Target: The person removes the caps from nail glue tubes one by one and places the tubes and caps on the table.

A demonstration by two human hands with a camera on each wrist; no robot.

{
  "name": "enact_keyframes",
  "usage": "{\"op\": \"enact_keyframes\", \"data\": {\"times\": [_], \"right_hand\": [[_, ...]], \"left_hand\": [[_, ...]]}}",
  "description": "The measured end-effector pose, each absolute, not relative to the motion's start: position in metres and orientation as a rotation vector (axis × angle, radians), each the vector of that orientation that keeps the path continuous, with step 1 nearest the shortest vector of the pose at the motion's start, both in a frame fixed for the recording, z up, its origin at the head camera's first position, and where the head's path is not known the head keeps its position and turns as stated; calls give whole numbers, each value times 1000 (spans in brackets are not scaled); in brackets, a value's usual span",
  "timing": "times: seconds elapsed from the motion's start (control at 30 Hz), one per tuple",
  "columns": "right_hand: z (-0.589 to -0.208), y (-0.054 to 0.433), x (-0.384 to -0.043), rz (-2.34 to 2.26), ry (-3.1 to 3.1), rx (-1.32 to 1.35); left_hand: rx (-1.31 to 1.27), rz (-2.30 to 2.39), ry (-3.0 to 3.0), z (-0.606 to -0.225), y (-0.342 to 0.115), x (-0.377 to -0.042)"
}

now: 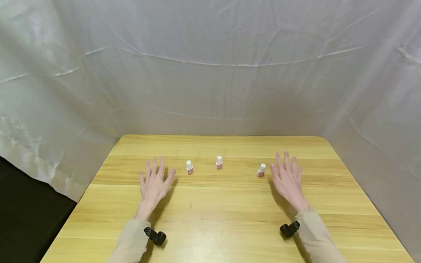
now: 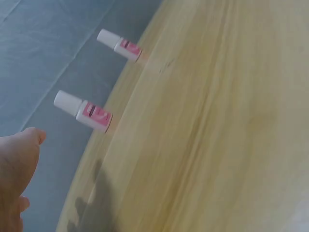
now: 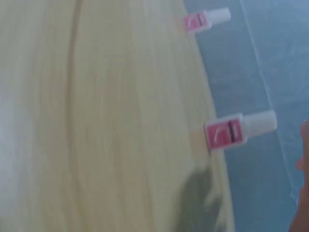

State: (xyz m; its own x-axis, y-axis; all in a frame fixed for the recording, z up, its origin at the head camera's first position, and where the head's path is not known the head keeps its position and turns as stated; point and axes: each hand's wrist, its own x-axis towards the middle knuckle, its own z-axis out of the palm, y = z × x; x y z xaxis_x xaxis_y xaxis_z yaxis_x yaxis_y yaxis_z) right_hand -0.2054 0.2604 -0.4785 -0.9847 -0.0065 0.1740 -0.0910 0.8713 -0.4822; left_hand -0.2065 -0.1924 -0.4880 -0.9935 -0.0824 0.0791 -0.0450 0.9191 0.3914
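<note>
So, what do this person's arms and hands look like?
The left hand and right hand wear no gloves. Long, pale beige sleeves reach the wrists. At each cuff sits a small black camera with a rounded end; no cable shows.

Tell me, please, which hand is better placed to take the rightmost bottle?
The right hand, I think: it is empty and close beside that bottle. The left hand, also empty, is farther, beyond the other two bottles.

Creased pale sheeting [image 1: 210, 91] hangs behind and beside the wood-grained tabletop [image 1: 236, 204]; a black patch [image 1: 26, 212] shows at lower left.
</note>
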Motion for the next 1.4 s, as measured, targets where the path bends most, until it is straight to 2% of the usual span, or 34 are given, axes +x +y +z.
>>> {"op": "enact_keyframes", "data": {"times": [0.47,1.07,1.2,1.4], "right_hand": [[-466,225,-187,1025,-2666,255],[-475,183,-186,1238,-2534,514],[-481,179,-187,1399,-2549,626],[-489,175,-191,1730,-2490,637]], "left_hand": [[-12,-952,-2907,-486,-168,-194],[-24,-1545,-2645,-497,-146,-203],[-16,-1646,-2538,-499,-141,-208],[-22,-1866,-2412,-501,-137,-220]]}}
